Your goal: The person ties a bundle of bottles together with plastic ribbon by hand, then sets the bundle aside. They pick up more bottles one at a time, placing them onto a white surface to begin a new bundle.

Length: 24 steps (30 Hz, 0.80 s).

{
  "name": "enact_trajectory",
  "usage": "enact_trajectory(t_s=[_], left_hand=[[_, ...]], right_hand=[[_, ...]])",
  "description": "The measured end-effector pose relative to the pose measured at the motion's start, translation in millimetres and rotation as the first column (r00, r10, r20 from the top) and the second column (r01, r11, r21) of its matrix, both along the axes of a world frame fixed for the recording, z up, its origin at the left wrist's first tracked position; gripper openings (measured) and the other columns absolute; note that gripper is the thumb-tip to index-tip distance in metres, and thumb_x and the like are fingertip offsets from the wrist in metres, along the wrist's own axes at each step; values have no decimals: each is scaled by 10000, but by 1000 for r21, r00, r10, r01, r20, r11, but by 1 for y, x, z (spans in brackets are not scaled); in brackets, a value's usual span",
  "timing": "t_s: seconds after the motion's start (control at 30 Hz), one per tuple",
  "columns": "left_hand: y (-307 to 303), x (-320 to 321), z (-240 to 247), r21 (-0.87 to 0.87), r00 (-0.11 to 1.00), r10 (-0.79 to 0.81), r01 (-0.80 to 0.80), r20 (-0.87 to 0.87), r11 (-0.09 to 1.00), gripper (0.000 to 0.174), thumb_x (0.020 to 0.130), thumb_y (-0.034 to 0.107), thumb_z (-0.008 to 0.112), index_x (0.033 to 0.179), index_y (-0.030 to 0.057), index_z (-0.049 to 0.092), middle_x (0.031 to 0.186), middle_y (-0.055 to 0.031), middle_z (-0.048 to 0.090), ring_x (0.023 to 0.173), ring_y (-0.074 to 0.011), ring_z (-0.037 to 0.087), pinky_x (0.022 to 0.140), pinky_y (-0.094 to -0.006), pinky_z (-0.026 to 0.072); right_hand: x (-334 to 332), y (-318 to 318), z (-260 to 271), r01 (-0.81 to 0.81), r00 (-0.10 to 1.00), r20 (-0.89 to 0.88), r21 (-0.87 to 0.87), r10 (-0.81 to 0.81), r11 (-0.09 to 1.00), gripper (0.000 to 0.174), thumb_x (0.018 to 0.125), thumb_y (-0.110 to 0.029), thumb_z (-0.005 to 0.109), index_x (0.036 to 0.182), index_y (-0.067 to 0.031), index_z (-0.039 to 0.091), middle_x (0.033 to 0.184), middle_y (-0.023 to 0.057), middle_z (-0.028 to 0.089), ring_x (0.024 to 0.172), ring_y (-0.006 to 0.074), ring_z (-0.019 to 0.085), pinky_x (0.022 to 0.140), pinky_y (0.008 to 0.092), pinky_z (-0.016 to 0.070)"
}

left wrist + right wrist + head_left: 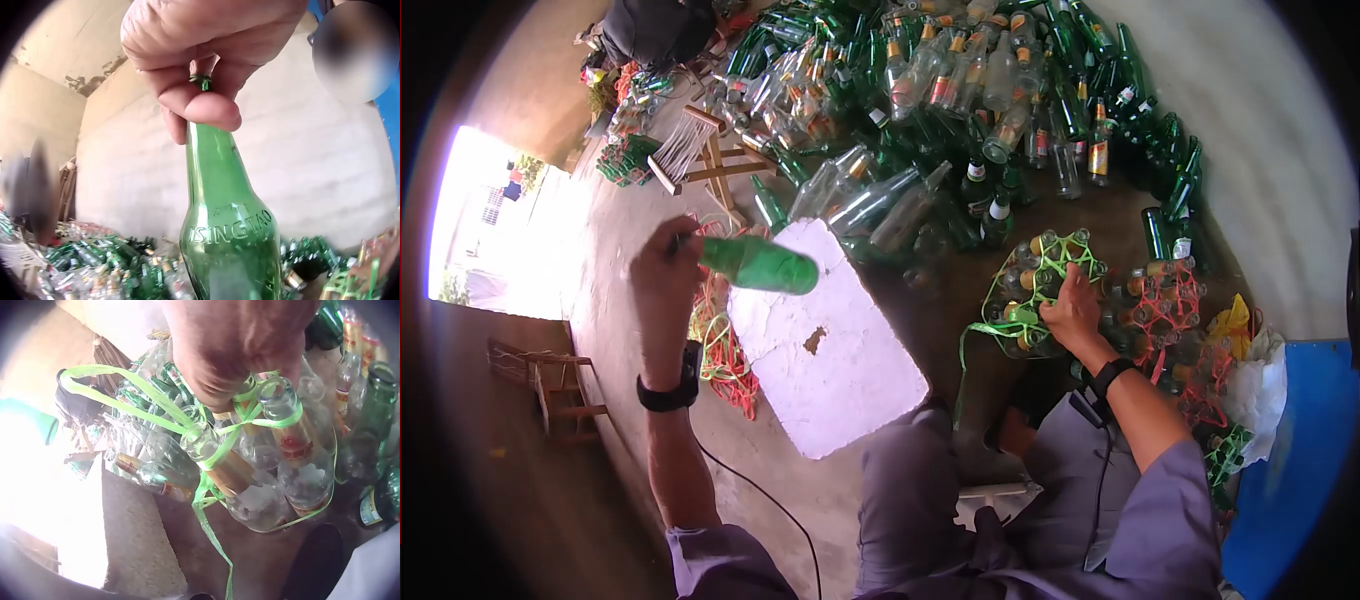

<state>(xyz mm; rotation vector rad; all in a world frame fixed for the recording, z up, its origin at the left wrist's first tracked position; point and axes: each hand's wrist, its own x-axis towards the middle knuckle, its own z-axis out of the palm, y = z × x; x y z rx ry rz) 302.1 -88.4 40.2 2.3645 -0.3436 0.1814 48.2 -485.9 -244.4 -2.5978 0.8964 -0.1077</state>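
Pinched in my left grip (662, 272) is the neck of a green bottle (762, 264), close to its mouth, with my fingers curled round the glass. I take the white board (860, 380) as my landmark: this grip is off its left edge, and the bottle's long axis runs sideways in the head view, neck away from the board, base overlapping the board's far part. I cannot tell how high the bottle is above it.

My right grip (1075, 308) is to the right of the board, reaching down among the necks of a bundle of clear bottles (253, 501), where a green strap (216, 460) loops from neck to neck. The fingertips are hidden, so I cannot tell whether they pinch strap or glass. The bundle is right beside this grip, while my left grip, with the green bottle, is across the board from it.

Beyond the board's far edge, loose bottles (910, 215) crowd close. On the right, a strip of floor (940, 320) shows between board and bundle; past the bundle sit more bottles in red netting (1165, 310). My knee (908, 460) is close to the board's near right corner.
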Motion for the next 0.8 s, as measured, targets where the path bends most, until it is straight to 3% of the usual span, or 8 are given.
enact_trajectory(t_s=[0.07,0.1,0.17,0.23,0.27,0.43,0.63,0.8], left_hand=[[29,11,-37,20,1000,-12,13,-17,1000,177,949,80,664,1111,32,717,764,-2,673,585,-50,565,513,-234,447],[45,18,-57,96,1000,-15,14,14,995,187,919,99,644,1073,33,729,775,-58,702,616,-122,648,561,-292,508],[67,24,-95,241,992,-19,-11,124,970,163,918,100,657,1050,39,729,746,-60,681,620,-127,639,568,-310,500],[76,17,-105,111,997,80,-81,18,990,153,919,98,660,1046,42,726,746,-64,677,624,-130,635,573,-318,500],[79,15,-109,-5,982,161,-162,-97,987,144,920,97,663,1041,46,723,746,-68,672,627,-133,630,579,-326,499],[105,11,-109,82,986,164,-160,-41,984,129,932,84,651,1042,36,699,798,-75,676,669,-138,635,591,-326,512],[101,1,-110,11,983,161,-161,-93,987,163,945,82,638,1098,38,676,883,-109,680,755,-154,658,666,-336,531],[91,-2,-103,172,994,106,-110,34,979,238,938,93,652,1169,36,661,947,-112,696,860,-209,670,789,-358,528]], right_hand=[[1,0,2,-2,1000,11,9,1,1000,683,758,-195,762,1304,-56,375,1180,291,550,1094,499,572,895,559,524],[2,0,2,1,1000,16,1,-1,1000,683,758,-195,762,1304,-56,375,1180,291,550,1094,499,572,895,559,524],[2,-1,2,3,1000,1,23,-3,1000,692,754,-195,760,1306,-46,371,1178,300,551,1094,502,574,903,560,523],[1,-2,0,-15,1000,15,10,15,1000,701,752,-202,758,1312,-41,367,1176,305,549,1092,505,575,904,562,522],[1,-3,0,-14,1000,14,8,14,1000,703,753,-202,755,1315,-42,366,1176,305,549,1089,506,575,903,562,521],[3,-2,-1,-6,1000,-13,12,6,1000,697,757,-201,745,1319,-43,364,1186,302,549,1090,507,574,908,562,520],[2,-1,5,-12,1000,-7,22,12,1000,698,763,-206,739,1327,-40,363,1205,299,550,1105,506,574,904,563,523],[2,-1,6,-6,1000,-20,24,7,1000,690,766,-223,734,1323,-37,371,1206,291,550,1119,498,575,906,559,527]])
